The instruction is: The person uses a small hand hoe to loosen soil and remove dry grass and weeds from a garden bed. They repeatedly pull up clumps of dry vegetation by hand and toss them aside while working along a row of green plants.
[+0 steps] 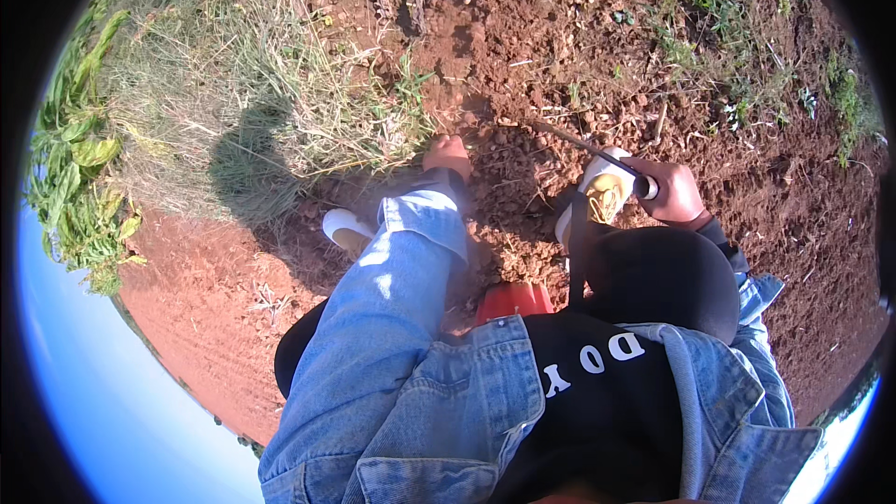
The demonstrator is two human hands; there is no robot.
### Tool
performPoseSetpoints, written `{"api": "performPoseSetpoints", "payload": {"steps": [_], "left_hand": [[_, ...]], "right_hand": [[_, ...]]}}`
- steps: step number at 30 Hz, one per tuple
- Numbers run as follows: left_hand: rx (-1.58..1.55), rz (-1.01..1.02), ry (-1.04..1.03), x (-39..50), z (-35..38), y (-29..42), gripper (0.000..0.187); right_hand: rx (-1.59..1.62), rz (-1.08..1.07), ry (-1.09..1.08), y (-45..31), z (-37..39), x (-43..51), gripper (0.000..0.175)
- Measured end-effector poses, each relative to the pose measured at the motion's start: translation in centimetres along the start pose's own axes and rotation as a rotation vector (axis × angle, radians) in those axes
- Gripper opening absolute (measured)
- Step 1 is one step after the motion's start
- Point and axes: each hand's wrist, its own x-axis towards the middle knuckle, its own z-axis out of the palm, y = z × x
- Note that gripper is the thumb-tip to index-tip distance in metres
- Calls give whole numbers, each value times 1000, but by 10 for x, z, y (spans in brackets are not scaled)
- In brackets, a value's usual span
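Note:
My left hand (448,155) reaches down to the red soil at the edge of a patch of dry and green grass (336,105). Its fingertips are at the ground, and whether they hold anything cannot be made out. My right hand (668,192) is closed around the dark handle of a long, thin metal hand tool (588,147), whose blade points left over the soil. The tool's far end lies near the loose clods, and its exact kind is unclear. The right hand is beside my right shoe (605,189), which is white and tan.
A red plastic container (514,301) stands on the ground between my legs. My left shoe (348,229) is below the grass. Leafy green plants (77,168) line the far left, and small weeds (714,7) grow at the upper right among crumbly soil.

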Motion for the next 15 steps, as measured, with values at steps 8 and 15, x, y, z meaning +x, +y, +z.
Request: {"api": "performPoseSetpoints", "payload": {"steps": [8, 15], "left_hand": [[133, 114, 235, -2, 5, -5, 40], [-128, 51, -6, 1, 0, -3, 58]], "right_hand": [[-85, -60, 9, 2, -4, 6, 41], [-265, -91, -87, -11, -39, 2, 36]]}}
